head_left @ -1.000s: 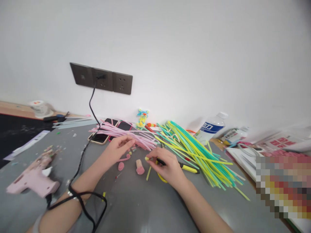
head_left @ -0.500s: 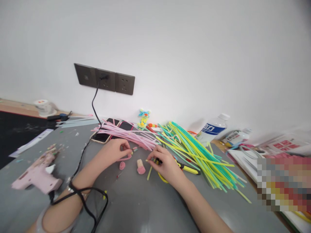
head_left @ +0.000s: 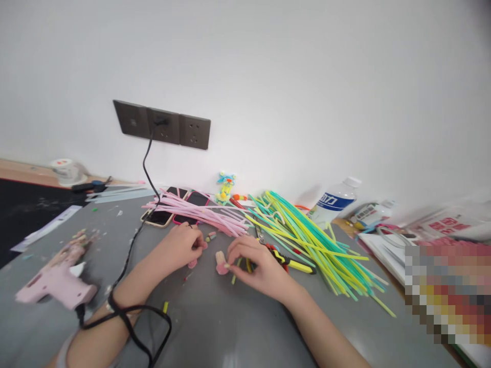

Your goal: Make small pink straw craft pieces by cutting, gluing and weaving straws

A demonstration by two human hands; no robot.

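left hand [head_left: 186, 245]: positioned near the centre of the grey counter [head_left: 215, 322], fingers drawn together at a small pink curled piece [head_left: 192, 263]. whether it grips this piece cannot be told.

right hand [head_left: 259, 263]: thumb and forefinger bent, fingertips just beside a short pink-and-beige piece [head_left: 221, 263], located between the two hands. a small pale-yellow bit [head_left: 227, 265] shows at the thumb tip; whether it is pinched cannot be told.

surrounding items:
- behind the left hand, a bundle of thin pink stems [head_left: 199, 213] crosses two dark-screened phones.
- right of this bundle, a larger bundle of thin green and yellow stems [head_left: 322, 243] extends toward the right edge of the counter.
- a tool with a yellow-and-black handle [head_left: 299, 266] lies between the right hand and the green and yellow stems.
- toward the left edge, a pink plastic glue gun [head_left: 63, 283] is connected to a black cord [head_left: 132, 240]. the cord crosses the left forearm.
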